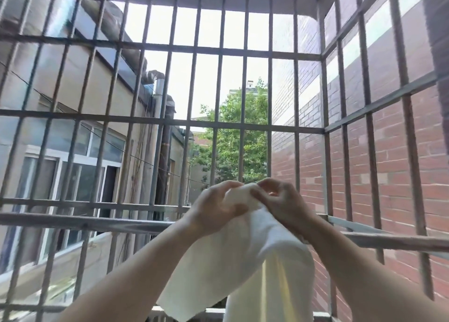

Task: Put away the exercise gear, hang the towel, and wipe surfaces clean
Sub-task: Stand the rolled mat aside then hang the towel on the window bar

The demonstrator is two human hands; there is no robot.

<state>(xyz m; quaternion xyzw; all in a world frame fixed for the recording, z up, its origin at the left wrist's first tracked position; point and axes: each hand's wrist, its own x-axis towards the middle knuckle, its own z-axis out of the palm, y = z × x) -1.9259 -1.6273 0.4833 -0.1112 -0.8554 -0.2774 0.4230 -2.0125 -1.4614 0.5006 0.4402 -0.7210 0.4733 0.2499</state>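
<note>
Soft white cloth towel (243, 261), draped downward in front of the grey metal window bars (218, 125); top edge pinched by left hand (216, 210) and right hand (281, 200) (fingers closed on fabric), above the horizontal rail (85, 222).

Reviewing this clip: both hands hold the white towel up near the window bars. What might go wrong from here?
1. The left hand and right hand pinch only the top edge of the towel, close together; the rest hangs loose, so a slipped grip might drop it.
2. The horizontal rail sits just behind the hands, and beyond the metal bars is open air, so a badly draped towel might slide off outward.
</note>
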